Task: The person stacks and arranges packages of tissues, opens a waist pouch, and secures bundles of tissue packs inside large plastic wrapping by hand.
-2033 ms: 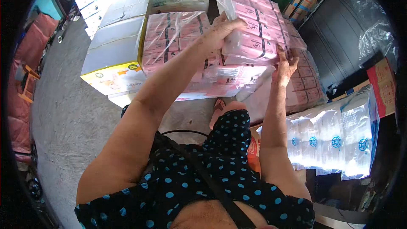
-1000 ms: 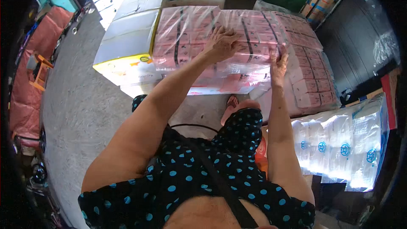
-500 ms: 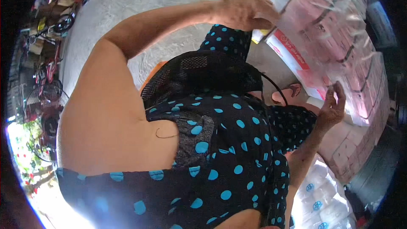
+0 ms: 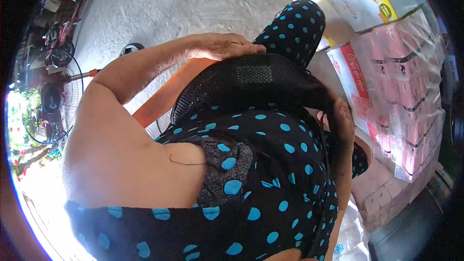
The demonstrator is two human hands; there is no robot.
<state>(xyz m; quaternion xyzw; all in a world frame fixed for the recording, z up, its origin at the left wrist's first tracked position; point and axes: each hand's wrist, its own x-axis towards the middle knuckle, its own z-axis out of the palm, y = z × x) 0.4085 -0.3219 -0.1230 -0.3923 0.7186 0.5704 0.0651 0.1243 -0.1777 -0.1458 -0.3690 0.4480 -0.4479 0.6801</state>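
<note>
A domed black mesh item (image 4: 256, 75) with a small rectangular patch lies across my lap, over dark clothes with blue dots. I cannot tell its kind. Along its upper edge rests my left hand (image 4: 227, 47), fingers stretched out and fairly flat. My right hand (image 4: 344, 116) is in shadow at the mesh's right end, fingers curled against it; part of the grip is hidden. A thin dark cord runs down beside the right forearm.
Pink plastic-wrapped packs (image 4: 401, 82) and printed cartons (image 4: 357, 0) are stacked at right. White wrapped packs (image 4: 350, 234) stand lower right. An orange seat-like part (image 4: 169, 92) shows beside me. A fan (image 4: 50, 99) stands at left on the concrete floor (image 4: 188, 0).
Both hands have come away from the pink wrapped packs to the black mesh on my lap. The mesh now reaches farther right, up to my right hand. The view has shifted.
</note>
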